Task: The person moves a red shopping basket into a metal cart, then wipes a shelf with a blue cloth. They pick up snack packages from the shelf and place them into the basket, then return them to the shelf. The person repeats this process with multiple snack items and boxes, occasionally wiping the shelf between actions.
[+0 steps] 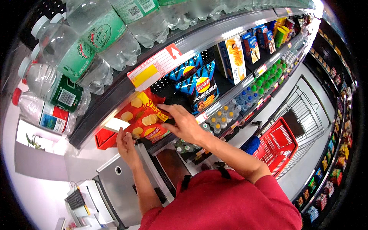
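Red potato chip bags [142, 119], with yellow print and pictures of chips, stand at the left end of a black shelf. My right hand [183, 122] grips the right edge of one bag, its fingertips partly hidden against the packaging. At the lower left corner of the bags is my left hand [128, 147], its fingers slightly bent and apart, with nothing visibly held. A blank white piece [116, 124] juts out just above those fingertips; whether they touch it is unclear. Blue chip bags [201, 86] stand to the right of the red ones.
Large clear bottles with green labels [97, 32] fill the shelf above, whose edge carries a price sign [155, 67]. Smaller bottles [222, 119] line the shelf below. A shopping cart [278, 147] with a red basket stands at right. A metal counter [124, 188] lies lower left.
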The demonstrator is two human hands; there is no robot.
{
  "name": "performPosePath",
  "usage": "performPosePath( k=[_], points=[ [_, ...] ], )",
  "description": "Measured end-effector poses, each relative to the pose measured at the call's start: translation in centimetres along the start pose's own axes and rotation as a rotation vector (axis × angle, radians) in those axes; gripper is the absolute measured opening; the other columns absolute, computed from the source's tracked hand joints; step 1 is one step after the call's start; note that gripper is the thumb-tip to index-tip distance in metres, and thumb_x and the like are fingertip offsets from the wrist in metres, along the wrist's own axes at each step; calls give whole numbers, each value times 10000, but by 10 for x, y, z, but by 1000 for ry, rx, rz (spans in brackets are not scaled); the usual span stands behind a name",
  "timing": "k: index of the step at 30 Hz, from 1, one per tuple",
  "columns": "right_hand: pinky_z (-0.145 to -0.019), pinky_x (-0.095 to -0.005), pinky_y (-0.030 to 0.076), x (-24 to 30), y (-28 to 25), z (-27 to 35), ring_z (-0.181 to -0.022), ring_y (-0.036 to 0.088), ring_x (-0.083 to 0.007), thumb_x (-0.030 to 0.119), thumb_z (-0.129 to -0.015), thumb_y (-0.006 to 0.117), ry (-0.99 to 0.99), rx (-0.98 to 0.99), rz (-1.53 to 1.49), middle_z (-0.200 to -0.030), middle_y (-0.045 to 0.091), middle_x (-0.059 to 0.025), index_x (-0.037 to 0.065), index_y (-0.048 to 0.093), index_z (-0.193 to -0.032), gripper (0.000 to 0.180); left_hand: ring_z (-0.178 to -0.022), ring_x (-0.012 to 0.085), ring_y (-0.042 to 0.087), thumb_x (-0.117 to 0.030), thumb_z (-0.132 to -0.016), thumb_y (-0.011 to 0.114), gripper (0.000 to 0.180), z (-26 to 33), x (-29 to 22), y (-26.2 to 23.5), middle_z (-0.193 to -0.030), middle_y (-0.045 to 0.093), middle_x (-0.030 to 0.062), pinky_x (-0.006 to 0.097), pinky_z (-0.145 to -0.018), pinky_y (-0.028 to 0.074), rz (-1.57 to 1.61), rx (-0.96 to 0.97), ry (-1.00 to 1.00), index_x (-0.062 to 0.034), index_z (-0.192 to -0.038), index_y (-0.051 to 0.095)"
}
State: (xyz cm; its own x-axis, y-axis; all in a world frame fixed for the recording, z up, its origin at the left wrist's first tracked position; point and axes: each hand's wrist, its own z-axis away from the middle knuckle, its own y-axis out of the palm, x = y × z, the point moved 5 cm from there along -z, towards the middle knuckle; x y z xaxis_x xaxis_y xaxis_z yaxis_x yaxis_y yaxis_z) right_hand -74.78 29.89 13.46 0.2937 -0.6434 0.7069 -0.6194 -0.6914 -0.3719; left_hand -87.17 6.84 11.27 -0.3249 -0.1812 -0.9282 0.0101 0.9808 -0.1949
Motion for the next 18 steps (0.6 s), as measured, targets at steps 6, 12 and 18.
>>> performPosePath(
  k=[6, 12, 18],
  points=[
    [-989, -461, 502, -11, 45, -32, -1126, 598, -371, 87, -820, 744, -42, -26, 54, -1172, 657, -168, 41, 601, -1299, 503, -784, 85, 562, -175, -1000, 660, 275, -13, 10, -1, -953, 648, 23, 229, -672, 455, 28, 95, 94, -34, -1236, 671],
    [-882, -430, 533, -6, 36, -25, -1034, 607, -336, 80, -795, 751, -76, -32, 35, -1034, 662, -125, 43, 679, -1058, 275, -848, 126, 592, -167, -1017, 630, 202, -16, 12, -3, -1028, 663, 57, 252, -679, 476, -3, 179, 107, -4, -1128, 677],
    [-744, -406, 513, 40, -34, 9, -924, 563, -285, 177, -795, 775, -149, -39, 59, -911, 583, -75, 56, 670, -911, 198, -907, 125, 595, -133, -1033, 581, 143, 2, -51, 9, -1055, 642, 39, 256, -721, 503, -94, 378, 305, -10, -1059, 648]
  ],
)
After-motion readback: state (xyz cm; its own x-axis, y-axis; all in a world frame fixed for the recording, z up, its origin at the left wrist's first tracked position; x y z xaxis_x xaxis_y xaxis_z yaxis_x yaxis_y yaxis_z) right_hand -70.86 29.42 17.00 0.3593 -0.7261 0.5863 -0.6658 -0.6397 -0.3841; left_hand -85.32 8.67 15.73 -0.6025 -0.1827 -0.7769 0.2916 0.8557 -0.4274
